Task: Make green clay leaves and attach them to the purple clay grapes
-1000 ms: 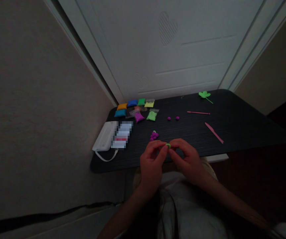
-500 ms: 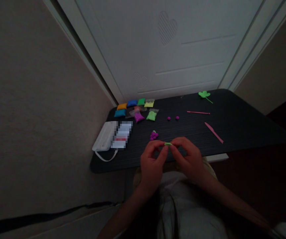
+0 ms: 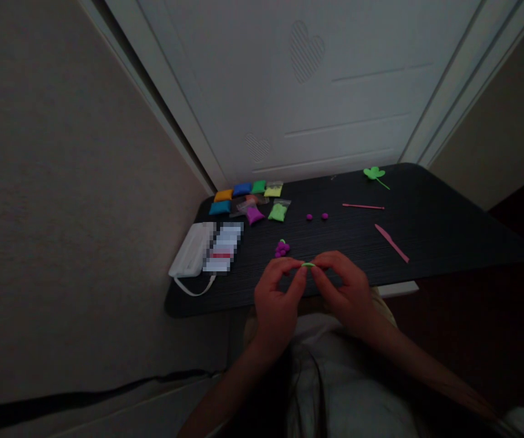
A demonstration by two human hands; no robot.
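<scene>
Between my fingertips is a small, thin piece of light green clay (image 3: 308, 264). My left hand (image 3: 279, 298) pinches its left end with thumb and forefinger. At its right end, the thumb and forefinger of my right hand (image 3: 343, 291) are closed in the same way. Just beyond my left hand lies a bunch of purple clay balls (image 3: 282, 248) with a bit of green at its top. Two loose purple clay balls, a left one (image 3: 309, 217) and a right one (image 3: 324, 216), rest farther back on the table.
Several clay packets, among them a light green packet (image 3: 279, 211), lie at the back left of the dark table (image 3: 453, 231). A white power bank (image 3: 193, 249) and a phone (image 3: 224, 246) sit at left. Rightward are a thin pink tool (image 3: 363, 206), a pink knife (image 3: 391, 243) and a green clover (image 3: 374, 174).
My left hand has shifted very slightly left. Both hands keep their pinch on the green clay, and everything on the table stays in place.
</scene>
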